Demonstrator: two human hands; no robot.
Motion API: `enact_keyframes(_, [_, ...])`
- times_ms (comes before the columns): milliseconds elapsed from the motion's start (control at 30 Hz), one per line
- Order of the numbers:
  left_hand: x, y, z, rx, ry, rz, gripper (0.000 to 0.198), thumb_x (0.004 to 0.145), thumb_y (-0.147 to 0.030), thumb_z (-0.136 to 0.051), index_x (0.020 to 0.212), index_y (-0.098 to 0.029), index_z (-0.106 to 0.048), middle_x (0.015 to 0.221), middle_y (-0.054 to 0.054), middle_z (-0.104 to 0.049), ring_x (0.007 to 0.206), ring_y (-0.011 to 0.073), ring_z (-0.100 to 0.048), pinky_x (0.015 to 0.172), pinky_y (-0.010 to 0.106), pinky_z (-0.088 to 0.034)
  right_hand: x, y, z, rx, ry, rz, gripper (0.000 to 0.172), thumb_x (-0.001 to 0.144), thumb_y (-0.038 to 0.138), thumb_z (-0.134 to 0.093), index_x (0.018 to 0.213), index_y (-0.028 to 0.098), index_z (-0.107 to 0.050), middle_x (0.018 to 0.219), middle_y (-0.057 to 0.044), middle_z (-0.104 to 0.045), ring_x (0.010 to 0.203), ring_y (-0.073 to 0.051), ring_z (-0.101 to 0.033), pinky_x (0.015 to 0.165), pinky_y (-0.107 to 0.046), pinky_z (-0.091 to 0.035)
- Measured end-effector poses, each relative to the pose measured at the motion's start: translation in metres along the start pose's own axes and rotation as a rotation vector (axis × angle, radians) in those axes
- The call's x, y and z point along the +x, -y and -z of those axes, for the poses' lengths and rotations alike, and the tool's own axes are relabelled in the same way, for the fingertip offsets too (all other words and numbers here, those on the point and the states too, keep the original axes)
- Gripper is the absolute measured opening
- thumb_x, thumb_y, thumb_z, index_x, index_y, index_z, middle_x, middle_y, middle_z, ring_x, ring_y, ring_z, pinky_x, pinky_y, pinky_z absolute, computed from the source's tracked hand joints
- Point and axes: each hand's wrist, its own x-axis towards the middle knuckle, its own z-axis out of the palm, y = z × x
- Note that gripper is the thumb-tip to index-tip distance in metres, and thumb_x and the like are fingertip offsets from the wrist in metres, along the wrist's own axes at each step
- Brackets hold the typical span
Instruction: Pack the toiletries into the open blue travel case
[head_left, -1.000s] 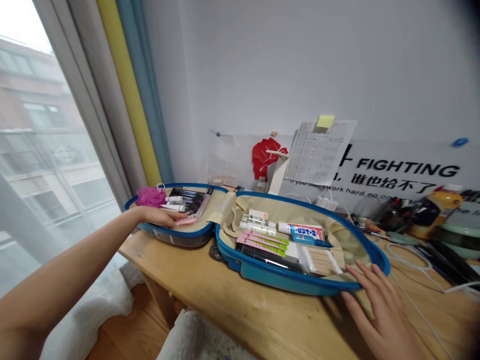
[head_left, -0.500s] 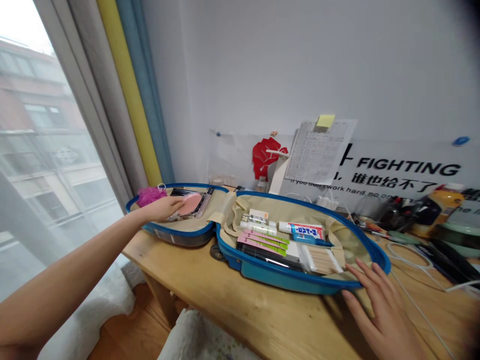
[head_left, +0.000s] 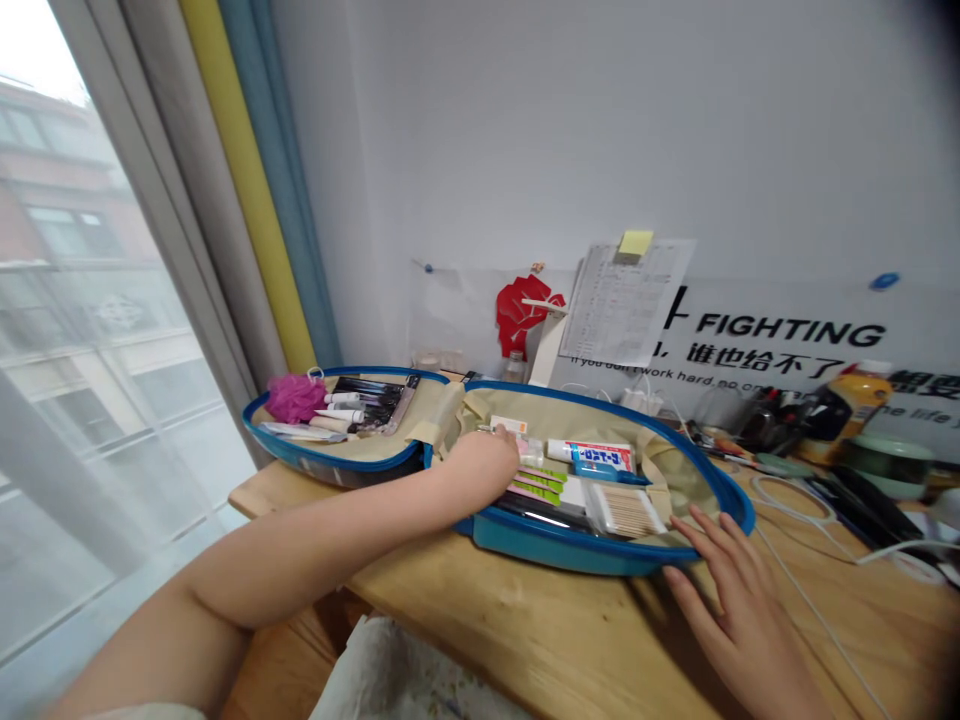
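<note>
Two hands on the open blue hard-shell suitcase on the tabletop: my left hand reaches across, curled down into the half nearer my right hand, beside small white bottles, and I cannot tell if it has hold of anything. My right hand lies open and empty, fingers spread, fingertips at the front rim just beside a packet of cotton swabs. A toothpaste tube lies in that same half, while a pink shower puff and cosmetic tubes sit in the other.
</note>
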Motion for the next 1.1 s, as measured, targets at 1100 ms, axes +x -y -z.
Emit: enact_keyframes(1100, [0.041,0.034,-0.035,-0.422,0.343,-0.357,0.073,0.076,-0.058,-0.055,0.136,-0.019,-0.041,0.140,0.013,-0.046,0.126,0.0309,-0.045,0.101,0.042,-0.038,-0.001,-0.003,-0.002,0.039,0.024,-0.030,0.045,0.088,0.043,-0.041,0.126,0.021,-0.047,0.133,-0.013,-0.050,0.134,-0.032,-0.034,0.105,-0.053,-0.036])
